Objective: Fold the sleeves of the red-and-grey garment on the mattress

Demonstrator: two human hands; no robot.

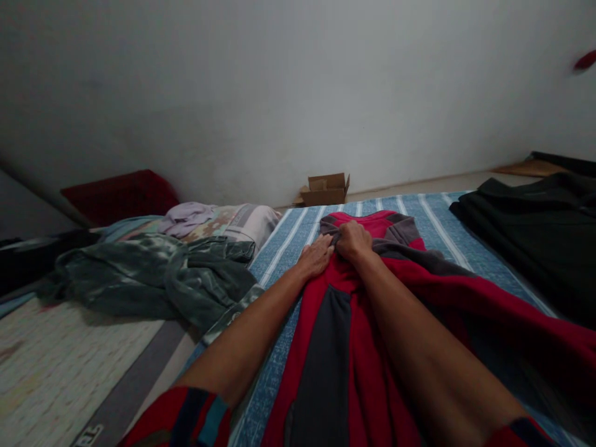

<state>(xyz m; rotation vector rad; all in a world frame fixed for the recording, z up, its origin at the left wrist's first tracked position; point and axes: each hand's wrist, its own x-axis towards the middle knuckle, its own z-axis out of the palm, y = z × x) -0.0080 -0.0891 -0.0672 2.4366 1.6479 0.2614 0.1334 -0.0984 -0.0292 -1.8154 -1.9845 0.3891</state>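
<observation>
A red and grey jacket (326, 347) lies spread on a blue and white striped sheet (274, 248), its collar end pointing away from me. One red sleeve stretches off to the right. My left hand (317, 255) rests flat on the jacket's left edge near the shoulder, fingers extended. Right beside it, my right hand (354, 241) is closed, its fingers gripping a grey fold of the jacket. Both hands are close together at the upper part of the garment.
Crumpled dark green trousers (153, 273) lie to the left, with a light purple cloth (186, 217) behind them. Folded dark clothing (535, 230) is at the right. An open cardboard box (325, 192) and a dark red object (121, 195) stand by the wall.
</observation>
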